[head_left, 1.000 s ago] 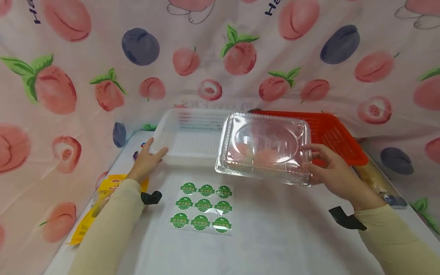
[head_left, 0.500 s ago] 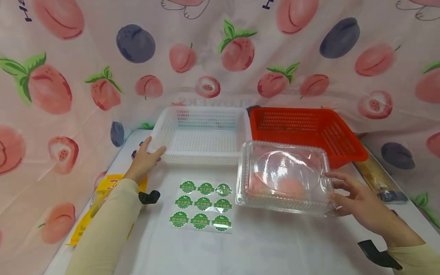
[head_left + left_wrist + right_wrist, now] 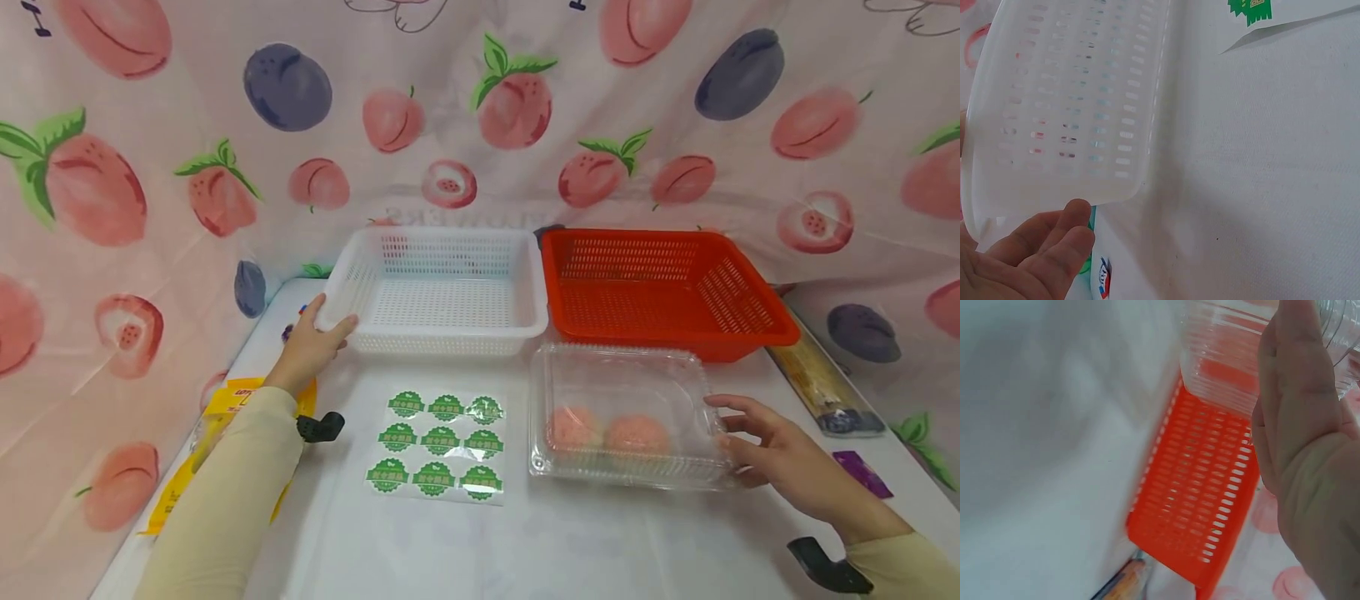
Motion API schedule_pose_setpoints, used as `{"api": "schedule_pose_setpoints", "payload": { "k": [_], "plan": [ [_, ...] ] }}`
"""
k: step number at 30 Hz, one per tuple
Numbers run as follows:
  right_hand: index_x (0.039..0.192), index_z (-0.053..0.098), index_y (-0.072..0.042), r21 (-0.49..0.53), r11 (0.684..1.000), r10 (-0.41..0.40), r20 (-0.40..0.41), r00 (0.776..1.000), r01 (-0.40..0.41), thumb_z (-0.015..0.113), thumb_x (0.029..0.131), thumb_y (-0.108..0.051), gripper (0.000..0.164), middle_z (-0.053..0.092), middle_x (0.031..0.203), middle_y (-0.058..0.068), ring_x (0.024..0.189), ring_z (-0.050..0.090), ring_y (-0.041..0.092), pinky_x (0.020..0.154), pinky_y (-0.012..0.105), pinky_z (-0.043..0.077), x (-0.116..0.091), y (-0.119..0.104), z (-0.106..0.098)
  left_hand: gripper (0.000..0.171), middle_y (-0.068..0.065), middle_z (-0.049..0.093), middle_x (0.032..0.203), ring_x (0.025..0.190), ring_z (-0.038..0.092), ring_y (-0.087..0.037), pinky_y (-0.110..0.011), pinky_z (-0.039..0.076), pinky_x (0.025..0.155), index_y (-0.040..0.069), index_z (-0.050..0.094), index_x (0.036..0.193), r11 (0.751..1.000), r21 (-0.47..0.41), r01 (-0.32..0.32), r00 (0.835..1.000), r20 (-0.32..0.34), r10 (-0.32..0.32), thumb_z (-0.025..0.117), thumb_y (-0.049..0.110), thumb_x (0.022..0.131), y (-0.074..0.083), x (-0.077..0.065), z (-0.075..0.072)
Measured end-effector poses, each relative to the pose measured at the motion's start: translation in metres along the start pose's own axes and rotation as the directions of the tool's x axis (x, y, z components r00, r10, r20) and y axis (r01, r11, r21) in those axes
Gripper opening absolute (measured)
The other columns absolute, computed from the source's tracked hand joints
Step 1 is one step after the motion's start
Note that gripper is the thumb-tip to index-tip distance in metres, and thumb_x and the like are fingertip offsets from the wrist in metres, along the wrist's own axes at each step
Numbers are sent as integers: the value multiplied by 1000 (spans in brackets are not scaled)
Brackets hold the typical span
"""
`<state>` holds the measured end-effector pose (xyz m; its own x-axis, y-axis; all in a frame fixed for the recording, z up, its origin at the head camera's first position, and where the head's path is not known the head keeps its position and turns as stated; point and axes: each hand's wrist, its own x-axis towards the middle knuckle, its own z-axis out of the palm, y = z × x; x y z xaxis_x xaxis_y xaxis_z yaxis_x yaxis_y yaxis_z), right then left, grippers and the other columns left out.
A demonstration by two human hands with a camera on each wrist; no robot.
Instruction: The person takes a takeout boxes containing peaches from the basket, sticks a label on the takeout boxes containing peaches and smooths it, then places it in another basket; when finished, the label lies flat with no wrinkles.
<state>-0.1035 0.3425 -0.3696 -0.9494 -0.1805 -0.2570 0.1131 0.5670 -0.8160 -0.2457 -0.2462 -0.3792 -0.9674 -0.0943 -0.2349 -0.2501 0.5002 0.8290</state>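
My left hand [image 3: 307, 350] grips the near left corner of a white perforated plastic basket [image 3: 442, 333], thumb along the front rim and fingers at the side. In the left wrist view, fingertips [image 3: 1077, 209] touch the basket's lower corner. My right hand [image 3: 787, 458] holds the right end of a clear plastic clamshell container [image 3: 622, 479], low over the table in front of a red basket. Two pink rounded shapes [image 3: 637, 436] show through its lid. In the right wrist view, the hand partly hides the container [image 3: 1222, 356].
A red perforated basket [image 3: 667, 337] stands right of the white one. A sheet of green round stickers [image 3: 438, 442] lies at the middle. Left is a yellow package [image 3: 180, 492]; right are a long clear-wrapped package [image 3: 825, 383] and a purple packet [image 3: 862, 475].
My right hand has brought the container right, toward me and down from in front of the baskets. My left hand stays on the white basket's corner. The view has shifted slightly.
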Motion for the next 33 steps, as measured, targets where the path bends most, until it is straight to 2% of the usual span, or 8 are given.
{"api": "schedule_pose_setpoints", "payload": {
  "k": [4, 8, 13, 19, 28, 33],
  "plan": [
    [155, 25, -5, -11, 1000, 27, 19, 999, -27, 54, 105, -26, 62, 42, 138, 36, 100, 63, 31, 73, 39, 60, 7, 5, -3, 106, -26, 26, 158, 127, 53, -39, -54, 33, 112, 29, -7, 161, 1000, -5, -16, 1000, -10, 16, 58, 70, 88, -1, 1, 1],
    [157, 23, -6, -2, 999, 48, 36, 998, -48, 53, 105, -28, 64, 39, 142, 37, 103, 61, 31, 76, 38, 59, 15, 10, -6, 104, -26, 22, 159, 127, 53, -40, -53, 35, 111, 28, -6, 162, 1000, -11, -25, 1000, -12, 25, 59, 67, 90, 0, 1, 1],
    [158, 21, -6, 11, 999, 49, 56, 997, -50, 53, 105, -30, 65, 36, 145, 38, 104, 62, 31, 77, 39, 59, 26, 15, -10, 104, -25, 23, 159, 127, 52, -39, -53, 34, 112, 29, -7, 161, 1000, -17, -19, 1000, -4, 19, 58, 68, 90, 1, 0, 1],
    [157, 23, -8, 11, 1000, 14, 61, 998, -14, 53, 105, -30, 64, 36, 145, 38, 105, 62, 34, 76, 40, 59, 36, 17, -13, 104, -26, 23, 159, 127, 52, -40, -54, 32, 112, 30, -8, 161, 1000, -4, -4, 1000, -3, 4, 58, 69, 89, 1, -1, 1],
    [157, 23, -8, 40, 999, 32, 87, 996, -36, 55, 104, -32, 66, 37, 146, 36, 105, 62, 32, 77, 42, 59, 38, 18, -15, 105, -25, 29, 156, 128, 52, -38, -53, 34, 112, 31, -8, 161, 1000, -22, 1, 1000, 12, -1, 58, 69, 89, 1, -2, 0],
    [158, 22, -9, 36, 999, 21, 106, 994, -25, 53, 105, -31, 65, 37, 146, 36, 104, 61, 32, 78, 42, 59, 36, 17, -20, 108, -26, 34, 153, 130, 50, -40, -56, 32, 112, 32, -9, 161, 1000, 5, 25, 1000, 19, -25, 58, 73, 86, 3, 0, -2]
  ]
}}
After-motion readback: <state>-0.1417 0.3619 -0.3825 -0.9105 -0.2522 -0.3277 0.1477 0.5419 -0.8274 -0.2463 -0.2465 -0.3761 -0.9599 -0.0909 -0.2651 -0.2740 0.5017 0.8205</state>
